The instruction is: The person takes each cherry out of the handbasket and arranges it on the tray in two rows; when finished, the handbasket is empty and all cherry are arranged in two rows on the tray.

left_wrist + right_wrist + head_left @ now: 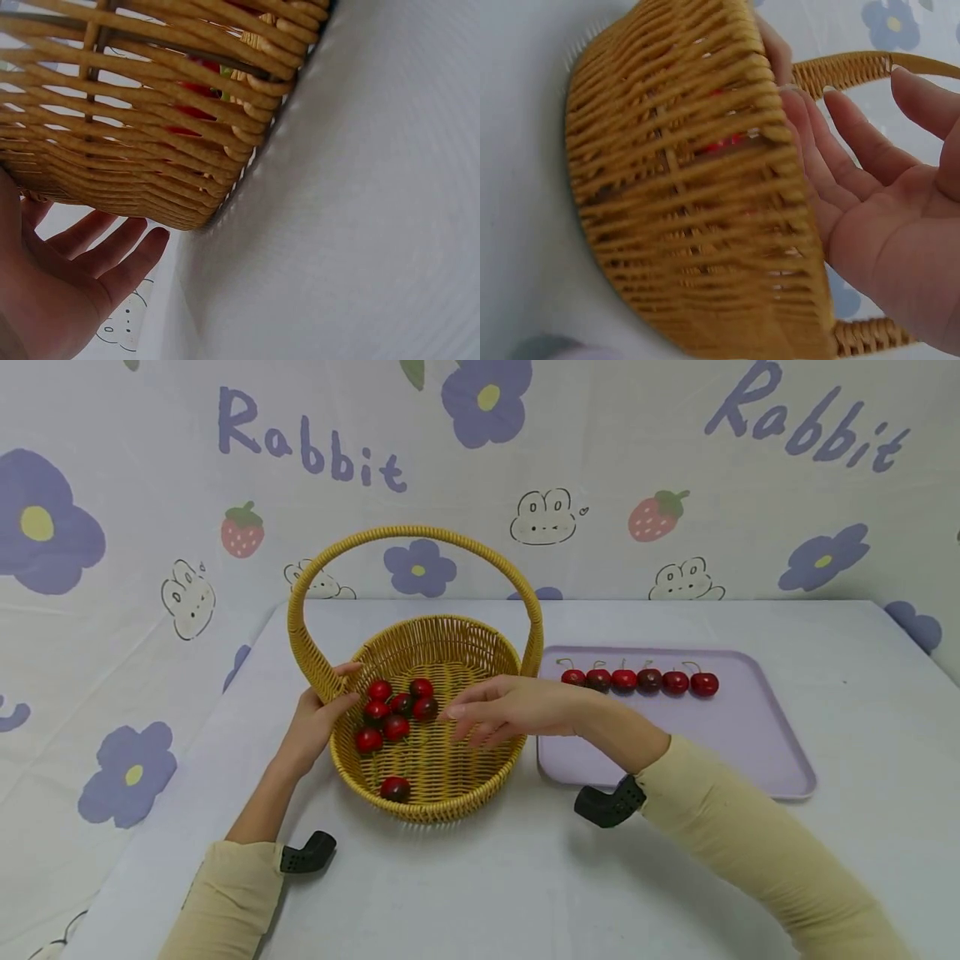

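A yellow woven basket (450, 768) with a tall arched handle stands on the table, several dark red cherries (396, 727) lying mostly in its left half. One cherry (395, 789) lies apart near the front wall. My left hand (311, 727) holds the basket's left rim at the handle's base, thumb over the edge; in the left wrist view its fingers (135, 259) lie along the outer wall. Over the basket's right side hovers my right hand (517, 706), fingers loosely bent with nothing between them. The right wrist view shows that palm (900, 217) above the rim.
Right of the basket lies a light purple tray (675, 752) with several stemmed cherries (648, 682) in a row along its back edge; my right forearm crosses over its left part. Behind the white table (465, 893) hangs a patterned cloth (450, 468).
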### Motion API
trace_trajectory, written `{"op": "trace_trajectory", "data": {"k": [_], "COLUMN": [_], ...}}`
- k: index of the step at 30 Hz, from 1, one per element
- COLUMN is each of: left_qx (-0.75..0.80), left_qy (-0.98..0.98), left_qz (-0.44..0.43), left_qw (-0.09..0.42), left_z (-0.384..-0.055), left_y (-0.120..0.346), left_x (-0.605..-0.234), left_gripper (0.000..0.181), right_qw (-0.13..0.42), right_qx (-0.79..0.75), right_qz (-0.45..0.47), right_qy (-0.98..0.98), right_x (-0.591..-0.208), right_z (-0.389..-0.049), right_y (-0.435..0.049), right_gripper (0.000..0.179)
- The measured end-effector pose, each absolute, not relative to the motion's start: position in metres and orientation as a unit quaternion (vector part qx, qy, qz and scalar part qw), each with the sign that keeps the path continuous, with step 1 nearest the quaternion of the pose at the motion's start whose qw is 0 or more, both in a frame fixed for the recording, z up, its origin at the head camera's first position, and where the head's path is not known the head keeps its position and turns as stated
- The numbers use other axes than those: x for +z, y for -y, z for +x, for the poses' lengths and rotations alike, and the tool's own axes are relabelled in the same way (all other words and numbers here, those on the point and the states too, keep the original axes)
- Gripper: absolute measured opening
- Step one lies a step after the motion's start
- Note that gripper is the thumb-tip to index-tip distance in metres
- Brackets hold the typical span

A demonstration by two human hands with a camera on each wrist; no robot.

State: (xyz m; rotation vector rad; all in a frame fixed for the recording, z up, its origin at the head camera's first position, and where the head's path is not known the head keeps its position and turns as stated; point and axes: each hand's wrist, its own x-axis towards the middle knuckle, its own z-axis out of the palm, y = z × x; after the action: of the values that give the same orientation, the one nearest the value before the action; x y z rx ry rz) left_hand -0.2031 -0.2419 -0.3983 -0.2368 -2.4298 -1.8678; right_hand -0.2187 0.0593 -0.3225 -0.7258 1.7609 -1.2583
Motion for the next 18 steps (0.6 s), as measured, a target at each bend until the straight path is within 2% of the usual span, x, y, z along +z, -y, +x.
{"op": "trace_trajectory", "data": {"k": [11, 18], "left_qx": [-0.606, -0.609], "left_qy": [0.791, 0.789], "left_qz": [-0.081, -0.078], "left_qw": [0.035, 0.034], "left_z": [-0.202, -0.203], "left_y": [0.242, 0.242], "left_x": [-0.399, -0.399], "left_gripper": [0.044, 0.043], "right_qw": [0.415, 0.424], "right_qx": [-0.458, -0.442], "right_qz": [-0.285, -0.274], "right_qy": [-0.733, -0.741], "right_x": [-0.342, -0.352], "right_z": [-0.22, -0.216], "right_y": [-0.025, -0.006], "right_gripper": [0.044, 0.042]}}
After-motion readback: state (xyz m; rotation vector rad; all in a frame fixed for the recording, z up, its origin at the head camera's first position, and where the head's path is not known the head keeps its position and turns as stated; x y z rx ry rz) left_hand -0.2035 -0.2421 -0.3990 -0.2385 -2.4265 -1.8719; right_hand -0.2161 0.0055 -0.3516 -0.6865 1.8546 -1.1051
